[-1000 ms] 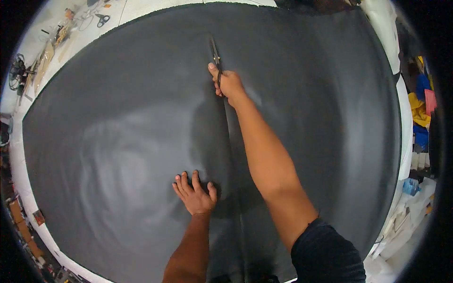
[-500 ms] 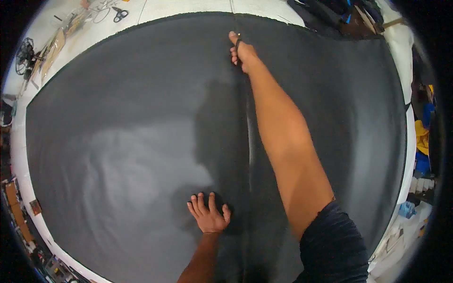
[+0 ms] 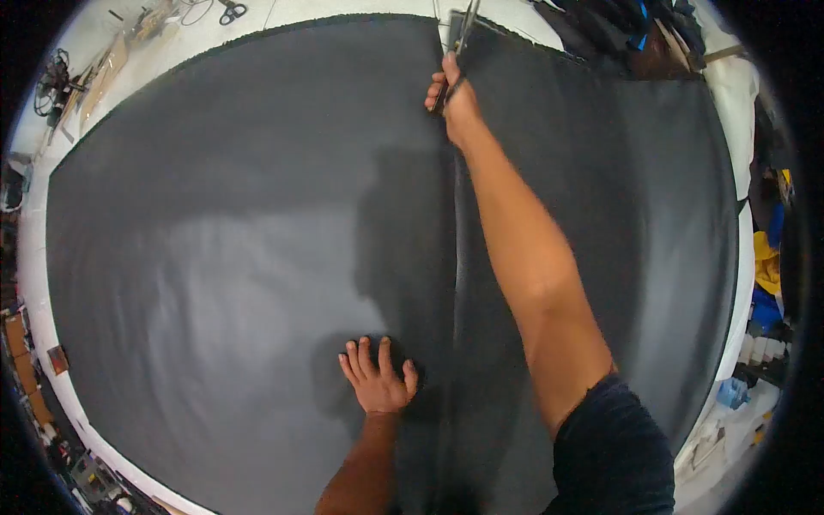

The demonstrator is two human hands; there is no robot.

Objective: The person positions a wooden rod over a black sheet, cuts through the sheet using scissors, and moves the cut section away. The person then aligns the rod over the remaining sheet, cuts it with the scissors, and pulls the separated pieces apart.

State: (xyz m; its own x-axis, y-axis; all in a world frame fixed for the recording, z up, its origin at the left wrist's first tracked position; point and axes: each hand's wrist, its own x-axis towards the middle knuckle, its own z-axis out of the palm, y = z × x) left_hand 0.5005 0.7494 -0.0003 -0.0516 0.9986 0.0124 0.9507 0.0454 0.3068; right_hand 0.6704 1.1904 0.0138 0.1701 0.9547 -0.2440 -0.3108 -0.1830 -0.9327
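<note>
A wide sheet of smooth black material (image 3: pixel 215 275), much like vinyl or leather, lies spread across a white table. A long lengthwise slit or seam line runs through it to the far edge. At that far edge my right hand (image 3: pixel 461 101) is closed around the handles of a pair of scissors (image 3: pixel 467 33), arm fully stretched. The blades point away from me, above the sheet's far edge, where a gap shows white tabletop. My left hand (image 3: pixel 382 386) rests flat on the sheet near me, fingers spread, left of the line, holding nothing.
A second pair of scissors (image 3: pixel 232 12) lies on the white table (image 3: pixel 39 257) at the far left. Dark folded material (image 3: pixel 601 39) is piled at the far right. A small brown block (image 3: pixel 57 360) sits on the left edge. Shelves with goods stand beyond both sides.
The scissors' blades, hidden before, now show above the sheet. At the far edge the sheet has parted, baring white table. My left hand stays put; the view has shifted slightly.
</note>
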